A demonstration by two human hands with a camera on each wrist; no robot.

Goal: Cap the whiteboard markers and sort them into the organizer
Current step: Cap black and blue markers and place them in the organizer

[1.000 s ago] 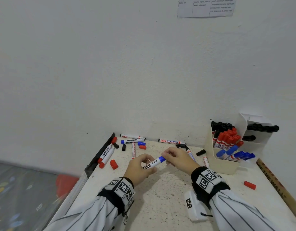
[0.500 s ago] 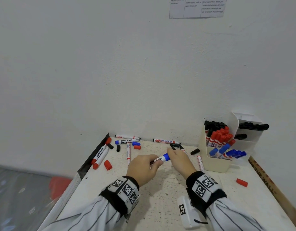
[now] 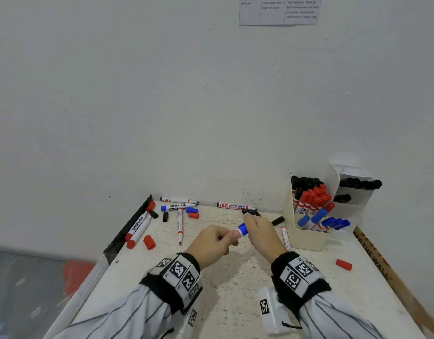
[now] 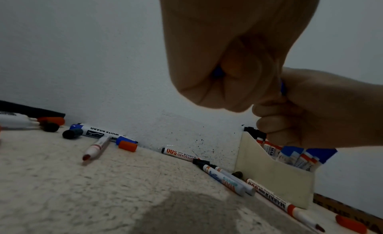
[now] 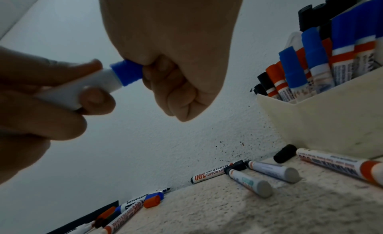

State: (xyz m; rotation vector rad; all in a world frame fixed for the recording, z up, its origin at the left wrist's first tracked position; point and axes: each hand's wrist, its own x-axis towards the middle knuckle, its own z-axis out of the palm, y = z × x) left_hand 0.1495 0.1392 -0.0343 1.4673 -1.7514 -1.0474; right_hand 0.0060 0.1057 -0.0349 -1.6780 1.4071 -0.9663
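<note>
Two hands are meeting above the middle of a speckled white table (image 3: 230, 285), both raised off its surface, wrists in black bands and striped sleeves. The left hand (image 3: 212, 243) is curling its fingers around the white barrel of a blue marker (image 5: 97, 81), holding it level and pointing toward the right. The right hand (image 3: 262, 234) is closing into a fist-like pinch on the blue cap (image 5: 127, 72), which is sitting on the marker's end where white barrel meets blue. The head view is showing only a sliver of cap between the hands; the right wrist view is showing barrel, cap and the left fingers (image 5: 97, 99) wrapped under it plainly. In the left wrist view the marker is almost hidden inside the fist. A cream organizer (image 3: 306, 238) is standing at the table's far right edge, holding capped black, red and blue markers upright. Loose markers and caps are lying along the far edge and left edge.
</note>
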